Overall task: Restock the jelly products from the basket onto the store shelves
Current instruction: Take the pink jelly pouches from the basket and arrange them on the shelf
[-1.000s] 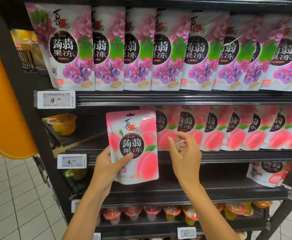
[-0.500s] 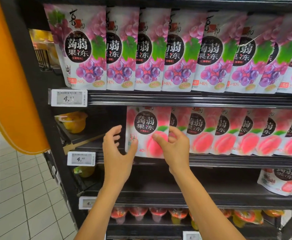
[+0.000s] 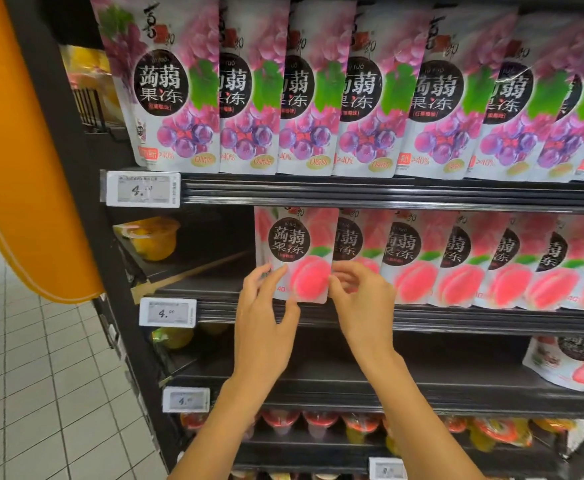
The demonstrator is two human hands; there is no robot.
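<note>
- peach pouch point(image 3: 295, 254) upright on middle shelf point(image 3: 456, 318), left end of row
- left hand point(image 3: 262, 327): straight fingers touch its lower left
- right hand point(image 3: 363, 306): curled fingers at its right edge
- grape pouches point(image 3: 370, 91) above

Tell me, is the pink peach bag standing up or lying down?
Standing up. The peach bag is upright on the shelf, label facing out; the left hand and right hand are at its lower edges.

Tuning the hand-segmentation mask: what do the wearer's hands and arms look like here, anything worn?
All bare. The left hand and right hand show no gloves and no rings. The left forearm and right forearm run uncovered to the bottom edge: no sleeves, watch or wristband in view.
</note>
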